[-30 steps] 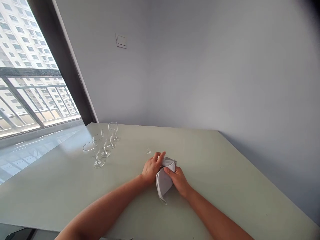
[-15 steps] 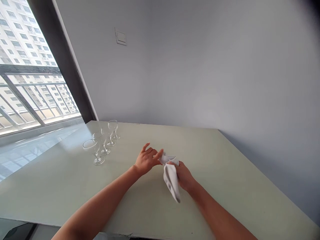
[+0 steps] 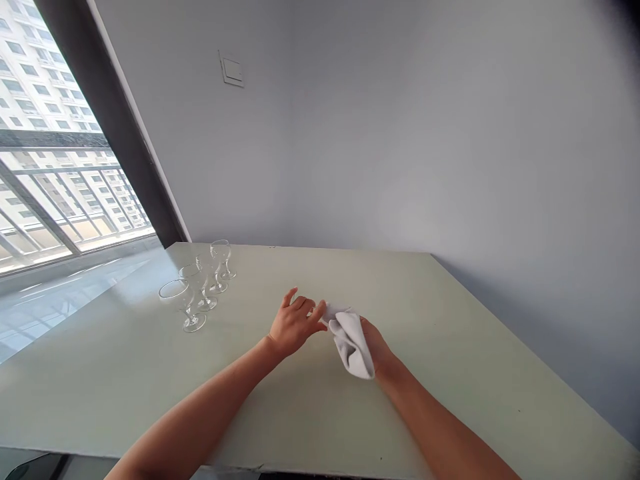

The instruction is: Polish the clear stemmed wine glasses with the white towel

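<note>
My left hand (image 3: 295, 325) pinches, between thumb and forefinger, the end of what looks like a stemmed glass (image 3: 327, 313); the other fingers are partly raised. Most of that glass is hidden by a white cloth (image 3: 353, 345). My right hand (image 3: 375, 343) is closed around the cloth, its fingers mostly behind the folds. A loose part of the cloth droops toward me. Both hands meet just above the table (image 3: 300, 420), near its middle.
Several clear stemmed glasses stand upright in a row on the left of the table, the nearest glass (image 3: 194, 323) closest to me. A wall (image 3: 425, 133) with a light switch (image 3: 232, 71) rises behind. At the left is a window (image 3: 60, 180).
My right hand has turned the cloth, and its hanging end has swung right and up, spreading wider over the held piece. My left hand keeps nearly the same place and pinch.
</note>
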The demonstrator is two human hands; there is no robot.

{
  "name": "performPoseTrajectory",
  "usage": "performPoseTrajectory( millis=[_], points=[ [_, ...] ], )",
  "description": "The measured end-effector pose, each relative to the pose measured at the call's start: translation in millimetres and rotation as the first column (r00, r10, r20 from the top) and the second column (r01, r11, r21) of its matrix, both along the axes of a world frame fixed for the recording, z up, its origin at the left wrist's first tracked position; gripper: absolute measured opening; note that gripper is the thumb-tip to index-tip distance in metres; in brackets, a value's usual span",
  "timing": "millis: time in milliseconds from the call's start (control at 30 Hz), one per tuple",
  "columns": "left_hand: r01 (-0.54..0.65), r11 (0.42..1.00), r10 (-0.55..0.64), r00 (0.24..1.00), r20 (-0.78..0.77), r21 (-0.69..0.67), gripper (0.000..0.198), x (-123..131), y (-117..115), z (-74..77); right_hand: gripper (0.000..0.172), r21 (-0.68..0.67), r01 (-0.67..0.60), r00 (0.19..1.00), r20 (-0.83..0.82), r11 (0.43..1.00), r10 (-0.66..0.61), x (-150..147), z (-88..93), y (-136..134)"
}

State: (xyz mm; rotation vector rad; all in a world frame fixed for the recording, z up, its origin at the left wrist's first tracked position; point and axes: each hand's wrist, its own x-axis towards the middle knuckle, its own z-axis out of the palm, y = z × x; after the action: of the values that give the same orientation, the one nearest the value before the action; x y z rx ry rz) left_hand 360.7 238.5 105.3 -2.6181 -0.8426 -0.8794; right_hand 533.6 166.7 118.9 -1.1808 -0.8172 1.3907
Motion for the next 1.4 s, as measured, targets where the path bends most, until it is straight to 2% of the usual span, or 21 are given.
performPoseTrajectory(
  millis=[67, 100, 200, 233, 267, 333, 367, 433, 500, 600, 667, 700, 767, 833, 867, 933, 1033, 1100, 1200, 1300, 1400],
  points=[
    [-0.001, 0.982, 0.004, 1.000, 0.016, -0.191, 0.037, -2.2, 4.6, 1.2, 0.023, 0.069, -0.132, 0.988, 0.085, 0.989, 0.126, 3.6, 4.1, -2.3],
    [0.009, 0.945, -0.005, 1.000, 0.014, -0.326, 0.038, -3.0, 7.0, 2.0, 0.023, 0.103, -0.206, 0.971, 0.149, 0.973, 0.189, 6.0, 5.1, -2.6],
    [0.036, 0.763, -0.067, 0.998, -0.023, -0.646, 0.040, -2.7, 10.2, 3.7, 0.026, 0.130, -0.300, 0.924, 0.284, 0.945, 0.254, 11.3, 2.6, 0.5],
    [0.027, 0.760, -0.059, 0.998, -0.027, -0.650, 0.039, -1.6, 9.3, 3.6, 0.027, 0.113, -0.273, 0.934, 0.267, 0.955, 0.235, 11.8, 0.2, 2.5],
    [0.015, 0.805, -0.035, 0.999, -0.022, -0.593, 0.037, -0.3, 7.7, 2.9, 0.029, 0.092, -0.223, 0.955, 0.221, 0.970, 0.199, 11.6, -2.5, 4.5],
    [-0.014, 0.938, 0.016, 1.000, 0.004, -0.347, 0.035, 2.0, 3.7, 0.5, 0.030, 0.040, -0.103, 0.992, 0.075, 0.994, 0.099, 9.6, -7.1, 7.6],
    [-0.018, 0.976, 0.020, 1.000, 0.009, -0.217, 0.036, 2.7, 2.3, -1.0, 0.028, 0.015, -0.059, 0.998, 0.009, 0.998, 0.059, 8.4, -8.5, 8.4],
    [0.007, 0.998, -0.008, 1.000, -0.018, -0.065, 0.035, 2.2, 2.4, -3.6, 0.023, -0.017, -0.042, 0.997, -0.068, 0.999, 0.041, 6.8, -8.8, 8.2],
    [0.023, 0.998, -0.025, 0.999, -0.035, -0.064, 0.034, -0.7, 6.5, -4.4, 0.019, 0.006, -0.098, 0.994, -0.049, 0.995, 0.099, 7.2, -6.9, 6.4],
    [0.068, 0.960, -0.075, 0.997, -0.015, -0.271, 0.040, -7.5, 15.4, -0.2, 0.018, 0.116, -0.278, 0.953, 0.159, 0.954, 0.258, 10.9, -4.0, 4.2],
    [0.112, 0.861, -0.117, 0.993, 0.021, -0.497, 0.042, -11.8, 19.9, 5.5, 0.017, 0.163, -0.389, 0.874, 0.376, 0.907, 0.307, 14.1, -4.0, 4.5],
    [0.135, 0.771, -0.141, 0.989, 0.040, -0.622, 0.042, -13.5, 21.2, 8.7, 0.015, 0.182, -0.420, 0.830, 0.474, 0.889, 0.294, 15.7, -4.7, 5.3],
    [0.169, 0.527, -0.186, 0.979, 0.081, -0.833, 0.042, -15.7, 22.7, 14.1, 0.012, 0.237, -0.456, 0.734, 0.645, 0.858, 0.212, 19.9, -6.9, 8.4],
    [0.190, 0.298, -0.206, 0.970, 0.131, -0.935, 0.043, -16.5, 23.7, 16.8, 0.014, 0.300, -0.473, 0.645, 0.758, 0.828, 0.094, 27.3, -9.8, 13.2],
    [0.195, 0.230, -0.188, 0.970, 0.153, -0.954, 0.042, -16.5, 24.5, 16.8, 0.019, 0.328, -0.464, 0.611, 0.791, 0.823, 0.030, 32.5, -11.2, 16.0],
    [0.193, 0.195, -0.088, 0.980, 0.179, -0.962, 0.040, -16.6, 27.5, 14.8, 0.031, 0.391, -0.391, 0.566, 0.816, 0.833, -0.117, 45.3, -13.3, 21.5],
    [0.129, 0.284, 0.123, 0.978, 0.170, -0.950, 0.036, -17.8, 34.1, 9.6, 0.038, 0.530, -0.174, 0.486, 0.780, 0.830, -0.396, 61.1, -12.2, 25.1],
    [0.020, 0.409, 0.219, 0.968, 0.120, -0.912, 0.029, -18.1, 37.0, 6.5, 0.037, 0.608, -0.111, 0.397, 0.752, 0.786, -0.526, 60.6, -9.2, 22.6],
    [-0.145, 0.618, 0.272, 0.962, 0.037, -0.773, 0.019, -13.2, 32.5, 1.5, 0.046, 0.608, -0.299, 0.269, 0.794, 0.736, -0.546, 39.2, -7.5, 13.9],
    [-0.209, 0.765, 0.233, 0.972, -0.041, -0.609, 0.014, -1.1, 16.7, -6.4, 0.055, 0.511, -0.540, 0.147, 0.840, 0.669, -0.523, 9.0, -12.1, 8.2],
    [-0.162, 0.889, 0.132, 0.986, -0.098, -0.428, 0.017, 10.8, -1.7, -13.5, 0.039, 0.486, -0.554, 0.092, 0.842, 0.676, -0.531, -6.0, -15.6, 9.9]
  ],
)
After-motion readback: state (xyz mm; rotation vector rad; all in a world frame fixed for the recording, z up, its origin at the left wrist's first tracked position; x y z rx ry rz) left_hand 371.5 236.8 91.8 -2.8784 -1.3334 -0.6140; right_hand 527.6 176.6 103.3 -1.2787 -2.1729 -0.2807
